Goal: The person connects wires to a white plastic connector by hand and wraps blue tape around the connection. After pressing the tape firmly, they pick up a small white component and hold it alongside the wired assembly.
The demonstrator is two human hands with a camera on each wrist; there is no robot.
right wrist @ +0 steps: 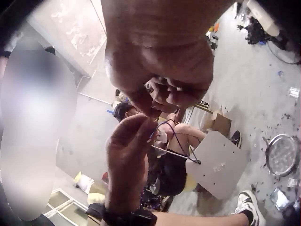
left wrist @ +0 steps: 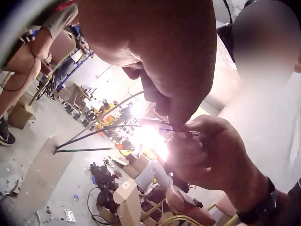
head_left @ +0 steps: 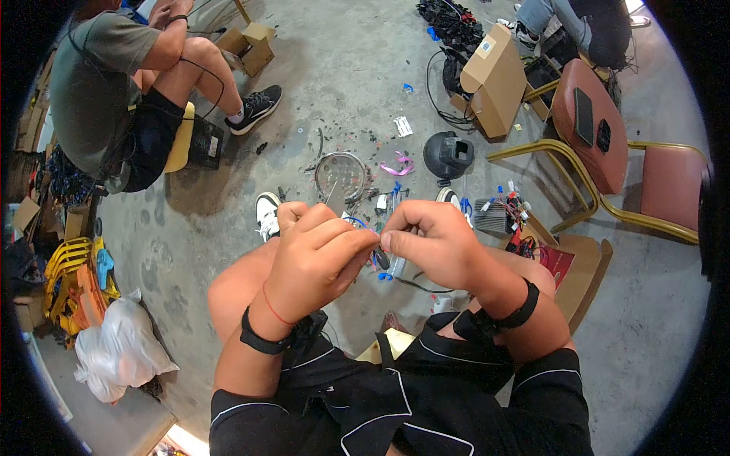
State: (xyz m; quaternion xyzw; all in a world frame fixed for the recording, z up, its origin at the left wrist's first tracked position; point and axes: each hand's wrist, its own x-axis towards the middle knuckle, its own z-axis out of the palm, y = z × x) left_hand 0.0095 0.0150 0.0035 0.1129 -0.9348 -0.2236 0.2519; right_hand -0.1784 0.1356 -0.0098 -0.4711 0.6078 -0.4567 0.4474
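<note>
In the head view my left hand (head_left: 312,251) and right hand (head_left: 437,247) meet fingertip to fingertip above my lap. Thin wires (left wrist: 96,132) run to my fingers from a hole in a pale flat panel (left wrist: 40,172), which hangs below the hands. In the right wrist view the panel (right wrist: 218,165) looks square with small holes, and one wire (right wrist: 178,136) is blue. My left thumb and forefinger pinch a wire end, and the right fingertips pinch at the same spot. The exact join is hidden by the fingers.
Scraps and a round clear-looking dish (head_left: 341,178) lie on the concrete floor. A black welding-mask-like object (head_left: 449,156), an open cardboard box (head_left: 494,80) and red chairs (head_left: 673,182) stand to the right. Another person (head_left: 106,83) sits at left, above a white plastic bag (head_left: 125,346).
</note>
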